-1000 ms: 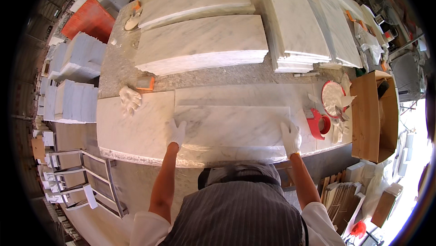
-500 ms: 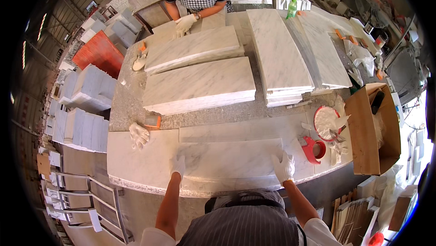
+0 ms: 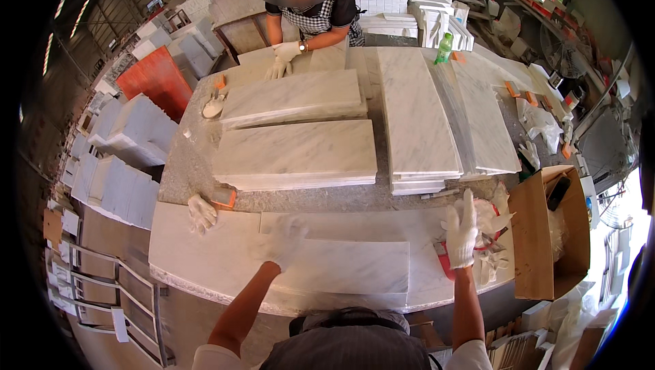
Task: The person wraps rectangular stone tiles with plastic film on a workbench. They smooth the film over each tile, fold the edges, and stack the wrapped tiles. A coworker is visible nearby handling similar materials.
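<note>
1. Resting flat on the white marble slab [image 3: 327, 267] at the near edge of the bench, the left hand [image 3: 280, 240] in its white glove lies palm down with fingers spread. It presses on the stone and grips nothing.

2. The right hand [image 3: 462, 233], also gloved, is off the slab at its right end, fingers straight and pointing away, over a red tub [image 3: 443, 261] and a heap of white rags [image 3: 491, 216]. I cannot tell whether it touches the tub or only hovers above it.

3. The slab lies flat on a larger marble sheet [image 3: 198, 254], close to the person's body, its long side running along the bench edge.

4. Risk, as I judge it: with only one hand steadying it, the slab could slide on the smooth sheet below and chip a corner or tip over the near edge.

5. A second risk: the right hand is close to the tub, and a careless sweep could knock it over onto the stone.

6. Around it: a spare white glove [image 3: 201, 211] and an orange block [image 3: 224, 198] lie just beyond the slab's left end. Two low stacks of slabs [image 3: 293, 155] sit further back, with a long stack [image 3: 416, 121] to their right.

7. An open cardboard box [image 3: 542, 240] crowds the right end of the bench, leaving little room there.

8. Across the bench another person's gloved hands [image 3: 283, 56] rest on a far slab, near a green bottle [image 3: 444, 48].
</note>
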`<state>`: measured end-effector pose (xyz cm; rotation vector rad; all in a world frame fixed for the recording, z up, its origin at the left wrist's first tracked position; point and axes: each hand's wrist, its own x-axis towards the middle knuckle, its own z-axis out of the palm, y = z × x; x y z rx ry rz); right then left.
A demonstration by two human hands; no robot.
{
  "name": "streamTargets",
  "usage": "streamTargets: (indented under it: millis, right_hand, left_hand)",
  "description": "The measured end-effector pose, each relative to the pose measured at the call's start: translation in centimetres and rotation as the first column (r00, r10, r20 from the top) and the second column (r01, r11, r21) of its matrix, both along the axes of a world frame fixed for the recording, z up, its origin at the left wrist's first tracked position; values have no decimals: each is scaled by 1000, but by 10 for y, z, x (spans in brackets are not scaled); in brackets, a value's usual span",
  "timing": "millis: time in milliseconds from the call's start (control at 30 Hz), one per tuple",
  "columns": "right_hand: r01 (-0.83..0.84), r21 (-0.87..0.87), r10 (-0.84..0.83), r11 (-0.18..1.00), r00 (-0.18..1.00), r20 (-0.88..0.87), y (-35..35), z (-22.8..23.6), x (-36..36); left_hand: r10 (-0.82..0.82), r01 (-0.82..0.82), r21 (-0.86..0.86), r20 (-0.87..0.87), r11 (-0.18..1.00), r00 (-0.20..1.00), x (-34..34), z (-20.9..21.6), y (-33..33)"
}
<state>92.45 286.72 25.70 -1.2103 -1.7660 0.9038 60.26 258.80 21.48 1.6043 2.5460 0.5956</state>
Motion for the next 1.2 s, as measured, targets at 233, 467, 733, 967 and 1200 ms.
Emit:
streamTargets:
  millis: [233, 467, 733, 967, 1200]
  right_hand:
    - [-28, -8, 28, 1000, 991, 133, 54, 53, -30]
    - [-47, -34, 46, 998, 999, -29, 51, 56, -47]
    - [-185, -359, 75, 915, 951, -299, 34, 58, -55]
    - [-153, -465, -78, 872, 894, -440, 33, 39, -59]
    - [-220, -465, 36, 857, 927, -373, 41, 45, -48]
  left_hand:
    - [-199, 118, 272, 292, 955, 936, 65, 110, 163]
    - [-119, -22, 257, 518, 966, 847, 39, 62, 266]
    - [195, -94, -180, 963, 979, 188, 12, 77, 327]
    - [275, -31, -273, 954, 961, 120, 1, 112, 340]
    - [-105, 2, 111, 935, 994, 339, -33, 103, 347]
